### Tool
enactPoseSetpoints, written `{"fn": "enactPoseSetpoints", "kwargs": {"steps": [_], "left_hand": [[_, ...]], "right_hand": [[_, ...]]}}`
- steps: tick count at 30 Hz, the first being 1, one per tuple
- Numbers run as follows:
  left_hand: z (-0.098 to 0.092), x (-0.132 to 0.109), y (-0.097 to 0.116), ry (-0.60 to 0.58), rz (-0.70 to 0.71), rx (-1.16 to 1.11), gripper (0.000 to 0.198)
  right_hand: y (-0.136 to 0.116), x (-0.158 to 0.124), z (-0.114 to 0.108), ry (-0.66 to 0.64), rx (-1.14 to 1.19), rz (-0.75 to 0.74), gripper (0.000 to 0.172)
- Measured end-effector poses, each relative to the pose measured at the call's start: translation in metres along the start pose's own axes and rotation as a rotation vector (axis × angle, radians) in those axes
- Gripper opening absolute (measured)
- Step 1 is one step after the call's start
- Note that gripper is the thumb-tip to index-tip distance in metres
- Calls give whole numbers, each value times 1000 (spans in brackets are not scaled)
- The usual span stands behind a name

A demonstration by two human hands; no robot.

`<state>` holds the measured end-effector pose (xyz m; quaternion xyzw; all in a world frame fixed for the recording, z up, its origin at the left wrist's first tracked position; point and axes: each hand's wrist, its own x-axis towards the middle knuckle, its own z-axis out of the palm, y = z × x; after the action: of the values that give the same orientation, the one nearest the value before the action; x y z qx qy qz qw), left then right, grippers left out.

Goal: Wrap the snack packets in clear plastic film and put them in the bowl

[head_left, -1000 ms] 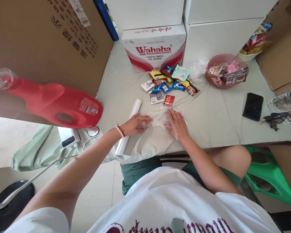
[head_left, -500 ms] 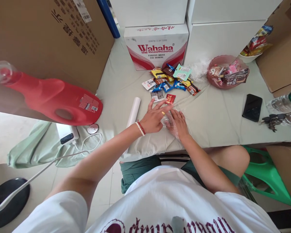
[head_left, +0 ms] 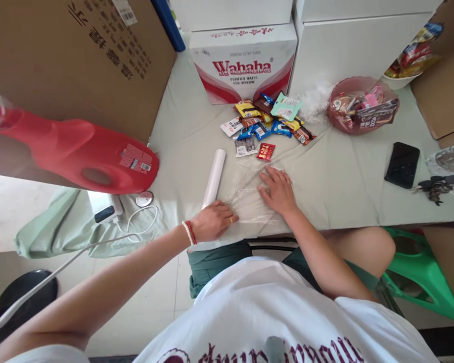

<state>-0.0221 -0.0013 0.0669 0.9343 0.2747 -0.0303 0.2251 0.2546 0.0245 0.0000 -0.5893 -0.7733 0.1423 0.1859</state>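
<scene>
A thin clear plastic bag (head_left: 245, 204) lies spread on the cloth-covered table in front of me. My right hand (head_left: 279, 191) rests palm down on its right part, fingers stretched out and holding nothing. At the bag's lower left edge is my left hand (head_left: 215, 221), its fingers bent and pressed together on the plastic. Just beyond that hand a white roll (head_left: 214, 177) lies at a slant. A small red packet (head_left: 266, 152) and a grey-and-white packet (head_left: 245, 147) lie past the bag, in front of a pile of wrapped snacks (head_left: 263, 121).
Behind the snacks stands a Wahaha water carton (head_left: 244, 70). A pink bowl of snacks (head_left: 342, 123), a black phone (head_left: 402, 165), keys (head_left: 437, 187) and a plastic bottle (head_left: 450, 159) are to the right. A large red jug (head_left: 98, 156) and a white power bank (head_left: 105, 206) are at left.
The crumpled plastic bag is now spread out flat. My left hand has moved down and left, away from my right hand, which stays in about the same place.
</scene>
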Motion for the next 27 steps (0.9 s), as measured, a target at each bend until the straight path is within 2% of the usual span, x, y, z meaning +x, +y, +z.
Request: {"fn": "enactPoseSetpoints", "kwargs": {"steps": [3, 5, 7, 9, 11, 15, 19, 21, 23, 27], "left_hand": [[20, -5, 16, 99, -224, -61, 32], [27, 2, 27, 145, -448, -58, 38], [30, 12, 37, 121, -684, -11, 40], [29, 23, 44, 83, -824, 44, 34], [24, 32, 48, 111, -808, 112, 28], [16, 50, 50, 318, -504, 251, 41], [20, 77, 39, 472, -277, 194, 43], [25, 92, 29, 507, -279, 137, 46], [32, 102, 17, 495, -355, 96, 53], [46, 104, 3, 370, -522, 107, 63]], "right_hand": [[3, -1, 1, 23, 26, 11, 51], [1, -1, 1, 27, 17, 24, 54], [-2, -1, 0, 12, -6, 18, 62], [-5, 0, 0, -12, -31, 4, 69], [-7, 0, -1, -28, -49, -3, 72], [-8, 0, 0, -26, -61, -1, 69], [-7, 0, 0, -31, -78, -13, 64], [-7, -1, -1, -41, -84, -20, 62], [-7, -1, -1, -51, -83, -26, 60], [-3, 0, 1, -58, -14, -73, 61]]}}
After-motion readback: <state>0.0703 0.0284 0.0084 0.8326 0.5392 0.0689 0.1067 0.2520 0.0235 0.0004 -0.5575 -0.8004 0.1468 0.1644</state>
